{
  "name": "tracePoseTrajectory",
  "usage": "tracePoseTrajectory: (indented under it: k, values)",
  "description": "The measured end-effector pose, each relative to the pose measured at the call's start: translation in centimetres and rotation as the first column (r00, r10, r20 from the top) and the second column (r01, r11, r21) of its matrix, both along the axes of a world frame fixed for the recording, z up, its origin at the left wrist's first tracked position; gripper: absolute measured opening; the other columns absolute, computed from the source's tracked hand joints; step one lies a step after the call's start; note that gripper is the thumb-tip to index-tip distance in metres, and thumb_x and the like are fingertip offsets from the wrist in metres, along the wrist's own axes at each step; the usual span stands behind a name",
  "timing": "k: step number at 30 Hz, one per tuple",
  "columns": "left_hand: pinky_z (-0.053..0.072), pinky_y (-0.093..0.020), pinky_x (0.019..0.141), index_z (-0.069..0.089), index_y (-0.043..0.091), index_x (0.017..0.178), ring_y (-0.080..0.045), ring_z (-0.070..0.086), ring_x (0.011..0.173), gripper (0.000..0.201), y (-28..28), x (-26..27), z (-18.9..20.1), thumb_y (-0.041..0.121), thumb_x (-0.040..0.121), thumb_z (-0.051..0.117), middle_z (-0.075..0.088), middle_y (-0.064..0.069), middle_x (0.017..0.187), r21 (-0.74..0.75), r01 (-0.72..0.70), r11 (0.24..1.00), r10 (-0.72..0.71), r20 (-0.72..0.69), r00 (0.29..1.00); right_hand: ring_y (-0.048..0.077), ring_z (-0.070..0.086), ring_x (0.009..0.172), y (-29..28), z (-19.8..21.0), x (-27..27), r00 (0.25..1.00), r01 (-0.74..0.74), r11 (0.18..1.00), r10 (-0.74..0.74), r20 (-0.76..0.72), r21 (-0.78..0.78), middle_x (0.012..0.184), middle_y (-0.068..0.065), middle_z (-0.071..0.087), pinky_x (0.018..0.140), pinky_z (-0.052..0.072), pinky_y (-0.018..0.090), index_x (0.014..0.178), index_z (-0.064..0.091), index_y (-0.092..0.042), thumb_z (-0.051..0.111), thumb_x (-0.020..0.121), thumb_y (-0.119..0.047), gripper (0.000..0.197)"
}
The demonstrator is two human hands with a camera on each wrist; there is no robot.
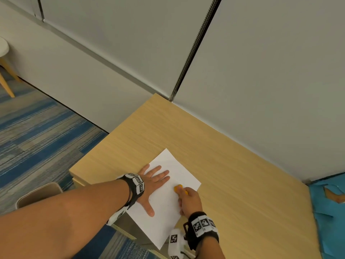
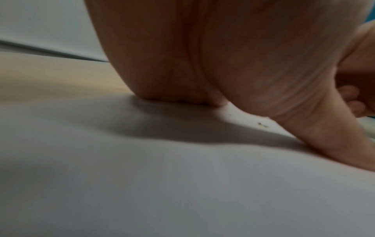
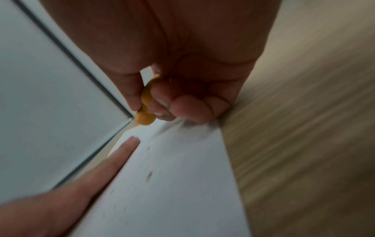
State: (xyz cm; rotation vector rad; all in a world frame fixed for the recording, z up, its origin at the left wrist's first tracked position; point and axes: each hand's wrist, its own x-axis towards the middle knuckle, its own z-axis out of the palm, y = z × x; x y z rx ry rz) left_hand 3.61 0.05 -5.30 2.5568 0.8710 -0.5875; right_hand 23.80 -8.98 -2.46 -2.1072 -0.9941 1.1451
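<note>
A white sheet of paper (image 1: pixel 168 208) lies on the wooden table (image 1: pixel 233 174), its near corner hanging over the table's front edge. My left hand (image 1: pixel 155 181) lies flat on the sheet with fingers spread, pressing it down; its palm (image 2: pixel 223 56) fills the left wrist view above the paper (image 2: pixel 162 184). My right hand (image 1: pixel 189 200) pinches a small yellow-orange object (image 1: pixel 178 188), its tip down on the sheet. In the right wrist view the orange object (image 3: pixel 145 110) sits between thumb and curled fingers above the paper (image 3: pixel 178 184), with a left finger (image 3: pixel 113 160) alongside.
Grey partition walls (image 1: pixel 261 71) stand right behind the table. A beige chair back (image 1: pixel 40 194) sits at the table's left front corner. Blue material (image 1: pixel 328 212) covers the area past the table's right end. Striped blue carpet (image 1: pixel 37 137) lies to the left.
</note>
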Motion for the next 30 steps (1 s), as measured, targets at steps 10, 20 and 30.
tracePoseTrajectory:
  k: [10, 20, 30]
  values:
    - [-0.015, -0.055, 0.125, -0.002, 0.02, 0.166, -0.023, -0.018, 0.158, 0.088, -2.2, 1.1, 4.4, 0.042, 0.103, 0.056, -0.014, 0.003, 0.173, 0.039, 0.216, 0.976, -0.216, -0.013, 0.976, 0.018, 0.041, 0.044, -4.0, 1.9, 4.1, 0.926, 0.255, 0.962, -0.214, -0.31, 0.1, 0.069, 0.017, 0.054, 0.047, 0.03, 0.024, 0.076, 0.054, -0.006, 0.061, 0.102, -0.025, 0.032]
    - [0.058, -0.024, 0.09, 0.069, 0.03, 0.124, 0.001, 0.073, 0.091, 0.022, -6.3, -6.8, 5.4, 0.028, 0.105, 0.058, 0.076, 0.009, 0.109, -0.426, -0.447, 0.787, 0.606, 0.396, 0.69, 0.013, 0.049, 0.054, -5.2, 0.3, 5.5, 0.981, 0.153, 0.98, -0.134, -0.142, 0.127, 0.065, -0.003, 0.057, 0.047, 0.039, 0.023, 0.077, 0.07, -0.018, 0.07, 0.095, -0.024, 0.019]
    - [0.059, -0.028, 0.084, 0.065, 0.033, 0.118, -0.013, 0.076, 0.077, 0.02, -9.6, -8.3, 4.2, 0.021, 0.103, 0.061, 0.079, 0.002, 0.086, -0.657, -0.492, 0.572, 0.802, 0.322, 0.503, 0.014, 0.053, 0.051, -4.6, -0.1, 3.8, 0.979, 0.089, 0.99, -0.067, -0.192, 0.112, 0.068, 0.004, 0.057, 0.043, 0.039, 0.022, 0.101, 0.073, -0.006, 0.067, 0.097, -0.014, 0.011]
